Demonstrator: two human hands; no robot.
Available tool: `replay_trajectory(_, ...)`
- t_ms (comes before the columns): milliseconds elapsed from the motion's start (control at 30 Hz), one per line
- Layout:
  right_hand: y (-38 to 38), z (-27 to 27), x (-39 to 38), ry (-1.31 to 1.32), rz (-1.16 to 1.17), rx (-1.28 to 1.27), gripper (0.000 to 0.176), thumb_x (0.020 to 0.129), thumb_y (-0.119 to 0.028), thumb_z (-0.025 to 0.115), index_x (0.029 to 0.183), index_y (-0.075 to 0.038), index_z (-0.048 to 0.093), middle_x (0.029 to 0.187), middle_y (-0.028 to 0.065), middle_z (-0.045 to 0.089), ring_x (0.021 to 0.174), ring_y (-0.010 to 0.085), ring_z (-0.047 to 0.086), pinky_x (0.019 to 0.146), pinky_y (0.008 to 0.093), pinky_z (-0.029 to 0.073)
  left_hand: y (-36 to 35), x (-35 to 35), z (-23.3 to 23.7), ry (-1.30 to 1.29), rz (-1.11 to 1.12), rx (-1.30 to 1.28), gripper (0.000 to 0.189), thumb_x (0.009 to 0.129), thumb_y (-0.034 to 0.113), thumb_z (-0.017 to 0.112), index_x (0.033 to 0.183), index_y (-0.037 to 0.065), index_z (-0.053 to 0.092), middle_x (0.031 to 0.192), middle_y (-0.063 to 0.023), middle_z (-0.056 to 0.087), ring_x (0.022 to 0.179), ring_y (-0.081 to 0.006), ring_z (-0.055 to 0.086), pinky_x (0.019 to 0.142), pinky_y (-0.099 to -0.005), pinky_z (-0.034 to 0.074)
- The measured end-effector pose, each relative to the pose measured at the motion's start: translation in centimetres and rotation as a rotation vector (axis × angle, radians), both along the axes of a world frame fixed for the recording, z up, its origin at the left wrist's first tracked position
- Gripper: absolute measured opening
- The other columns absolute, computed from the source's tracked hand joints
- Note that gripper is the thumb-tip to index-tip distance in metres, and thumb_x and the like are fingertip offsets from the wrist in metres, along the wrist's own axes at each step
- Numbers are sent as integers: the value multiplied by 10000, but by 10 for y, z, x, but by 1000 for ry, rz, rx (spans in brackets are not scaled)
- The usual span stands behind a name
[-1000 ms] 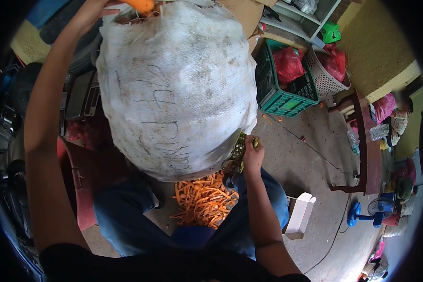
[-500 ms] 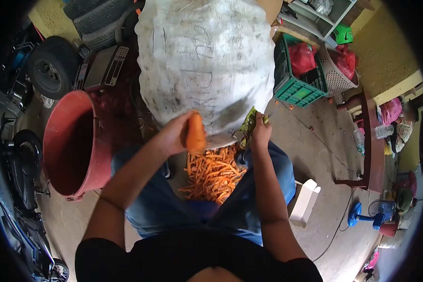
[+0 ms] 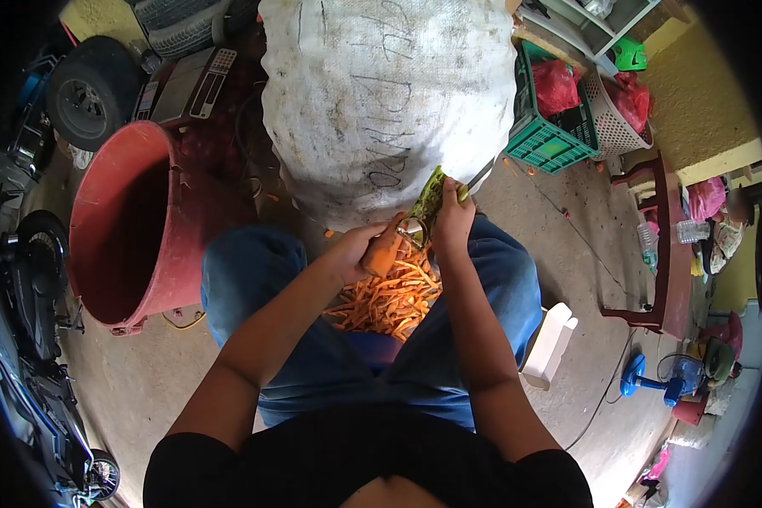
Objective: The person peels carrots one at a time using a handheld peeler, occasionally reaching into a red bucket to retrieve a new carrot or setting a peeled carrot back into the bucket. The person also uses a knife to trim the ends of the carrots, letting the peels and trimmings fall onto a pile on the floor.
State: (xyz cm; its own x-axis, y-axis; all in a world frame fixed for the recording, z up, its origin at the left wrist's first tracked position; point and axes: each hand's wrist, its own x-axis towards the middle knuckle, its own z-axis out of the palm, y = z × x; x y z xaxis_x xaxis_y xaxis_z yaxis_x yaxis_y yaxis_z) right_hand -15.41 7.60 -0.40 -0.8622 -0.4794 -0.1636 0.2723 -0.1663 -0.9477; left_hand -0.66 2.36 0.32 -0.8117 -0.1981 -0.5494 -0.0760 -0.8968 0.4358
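My left hand [image 3: 356, 254] is closed around an orange carrot [image 3: 384, 256] in front of the sack. In my right hand [image 3: 454, 216] is a green, speckled peeler [image 3: 427, 199] with a shiny metal part at its lower end. That metal end meets the upper part of the carrot; the exact contact is partly hidden by my fingers. Below both hands, a heap of orange carrot peelings [image 3: 389, 296] lies between my knees, in what looks like a dark blue container [image 3: 372, 347].
A large white sack [image 3: 381, 102] with handwriting stands straight ahead. To the left is a red tub [image 3: 157, 229]; a green crate [image 3: 554, 140] is at the right. A white carton [image 3: 550, 345] lies by my right knee, near a blue fan [image 3: 637, 376] and a cable.
My hands have come together: the carrot moved right, and the peeler moved left and up onto it. The view has shifted slightly, and my knees appear closer to the sack.
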Motion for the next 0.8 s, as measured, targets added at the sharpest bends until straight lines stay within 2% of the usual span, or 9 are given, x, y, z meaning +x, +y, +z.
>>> replay_trajectory(133,-3,14,17,139,46,116,247,824,-212,493,803,32,523,607,-23,441,540,57,369,493,220,321,-7,0,-4,76,-1,84,291,866,283,326,949,55,486,793,-67,527,663,-181,528,547,-316,446)
replay_trajectory(200,-5,15,25,166,64,86,252,821,-214,496,801,36,522,599,12,471,538,84,399,507,241,343,-8,-1,-3,-32,27,8,290,867,280,323,943,52,486,788,-68,536,653,-185,535,539,-323,444)
replay_trajectory(267,-7,20,32,449,102,268,247,819,-211,494,809,34,522,621,77,520,556,139,465,541,272,378,-3,-3,4,-26,71,79,286,867,274,321,947,55,486,796,-68,542,656,-187,539,545,-325,449)
replay_trajectory(333,-8,18,34,460,117,290,237,818,-202,489,817,33,520,651,131,546,588,191,513,570,297,400,-4,-5,2,-20,106,149,282,867,268,319,952,57,485,804,-69,548,659,-189,544,552,-326,453)
replay_trajectory(400,-8,21,37,472,145,301,238,819,-202,487,812,34,519,655,133,554,582,203,522,567,300,406,-6,-6,-8,133,123,276,326,893,272,252,1022,37,437,880,-117,538,790,-221,551,690,-372,471)
replay_trajectory(567,-9,18,38,451,162,314,243,817,-200,488,781,39,516,620,153,533,554,197,506,543,315,395,-4,-6,-14,36,114,225,337,893,281,246,1012,31,439,880,-106,538,777,-206,551,689,-356,472)
replay_trajectory(633,-9,15,36,599,117,350,244,809,-194,491,750,42,517,582,155,517,501,209,484,504,320,384,-4,-3,-12,13,87,178,336,892,281,251,1010,28,438,875,-104,537,766,-201,552,686,-346,473)
replay_trajectory(700,-11,5,5,597,11,468,240,798,-184,495,738,47,518,553,162,511,470,234,489,476,328,384,-4,1,0,-77,-109,-54,292,871,254,325,994,35,473,841,-90,547,668,-171,556,581,-284,476)
replay_trajectory(800,-8,-2,-51,675,-322,531,252,800,-167,475,700,61,514,554,155,537,467,236,515,445,334,383,-1,10,19,-80,-332,-169,340,874,288,331,1032,15,456,851,-97,545,648,-159,552,571,-272,478)
